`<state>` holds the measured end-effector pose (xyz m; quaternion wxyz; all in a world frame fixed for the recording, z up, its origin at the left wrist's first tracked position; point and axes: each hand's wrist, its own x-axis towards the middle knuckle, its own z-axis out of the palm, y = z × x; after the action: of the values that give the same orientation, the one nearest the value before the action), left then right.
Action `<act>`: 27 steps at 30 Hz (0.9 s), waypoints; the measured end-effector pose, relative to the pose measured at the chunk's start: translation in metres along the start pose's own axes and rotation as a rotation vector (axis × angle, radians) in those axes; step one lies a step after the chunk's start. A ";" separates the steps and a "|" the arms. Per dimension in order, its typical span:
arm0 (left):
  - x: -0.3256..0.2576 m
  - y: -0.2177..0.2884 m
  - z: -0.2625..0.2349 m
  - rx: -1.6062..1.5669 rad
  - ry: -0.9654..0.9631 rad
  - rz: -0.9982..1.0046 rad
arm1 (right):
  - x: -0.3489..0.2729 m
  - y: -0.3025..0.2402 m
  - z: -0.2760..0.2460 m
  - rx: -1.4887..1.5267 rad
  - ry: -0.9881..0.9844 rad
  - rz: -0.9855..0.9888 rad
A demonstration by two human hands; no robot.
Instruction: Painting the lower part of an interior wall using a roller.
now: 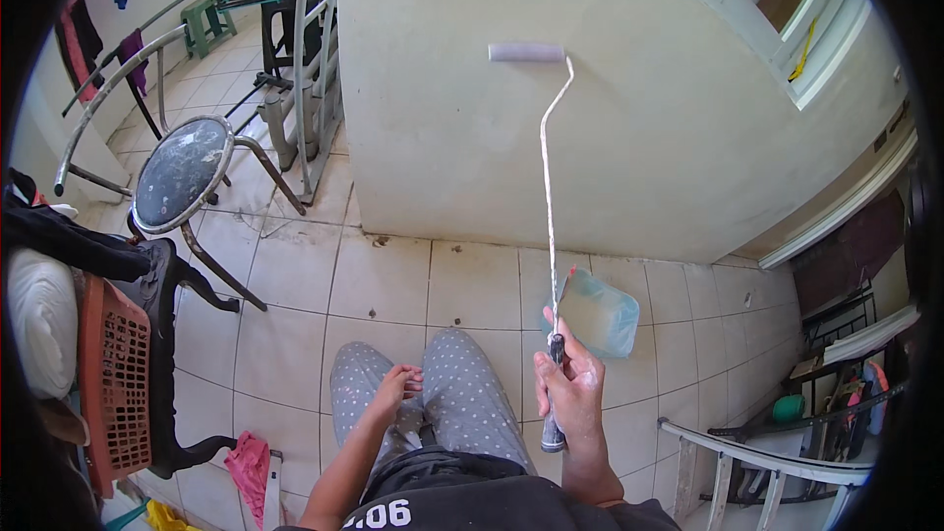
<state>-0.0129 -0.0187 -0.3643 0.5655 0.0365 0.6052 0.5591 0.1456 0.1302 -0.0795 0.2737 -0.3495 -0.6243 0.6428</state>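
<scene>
In my right hand (pixel 575 383) is the dark handle of a long paint roller (pixel 548 197), with the fingers wrapped round it. Its white-spattered rod reaches up and away to a pale lilac roller sleeve (pixel 527 53), which lies against the light-coloured wall (pixel 442 138). Pale smears mark the fingers and wrist of that hand. Beyond it, on the floor, stands a translucent light blue container (pixel 619 315), partly hidden by the hand and rod. Loosely curled, my left hand (pixel 396 388) hovers over my lap with nothing seen in it.
A round-seated metal chair (pixel 185 172) stands at the left on the tiled floor (pixel 383 280). Nearer are a dark chair (pixel 162 275) and an orange basket (pixel 118 383). A metal ladder (pixel 767 457) is at lower right, a window (pixel 787 0) at upper right.
</scene>
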 end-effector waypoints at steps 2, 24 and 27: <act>-0.007 -0.002 -0.002 -0.003 0.013 0.015 | -0.004 0.002 0.000 -0.001 -0.011 0.011; -0.005 -0.028 -0.029 -0.193 0.110 -0.074 | 0.073 0.094 0.027 0.707 -0.100 0.586; -0.004 -0.029 -0.031 -0.219 0.096 -0.078 | 0.038 0.039 0.023 0.657 -0.120 0.477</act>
<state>-0.0170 -0.0522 -0.3903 0.5579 -0.0758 0.5680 0.6003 0.1077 0.1434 -0.1230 0.1772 -0.3403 -0.3024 0.8725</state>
